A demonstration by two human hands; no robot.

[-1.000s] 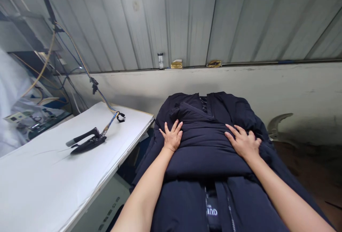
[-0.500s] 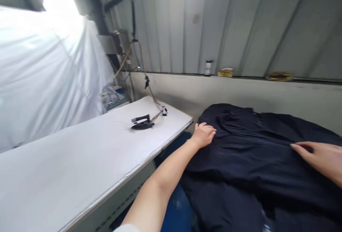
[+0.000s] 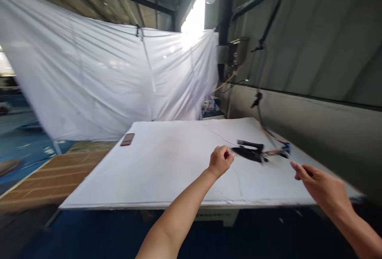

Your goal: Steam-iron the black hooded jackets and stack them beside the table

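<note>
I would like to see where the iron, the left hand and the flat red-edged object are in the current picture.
Iron (image 3: 248,154), head view: on the middle of its dark body.
Left hand (image 3: 220,160), head view: on the middle of the curled hand.
Flat red-edged object (image 3: 127,139), head view: on its upper face.

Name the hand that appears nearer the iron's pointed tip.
The left hand: it appears beside the tip of the iron, whereas the right hand appears nearer its cord.
</note>
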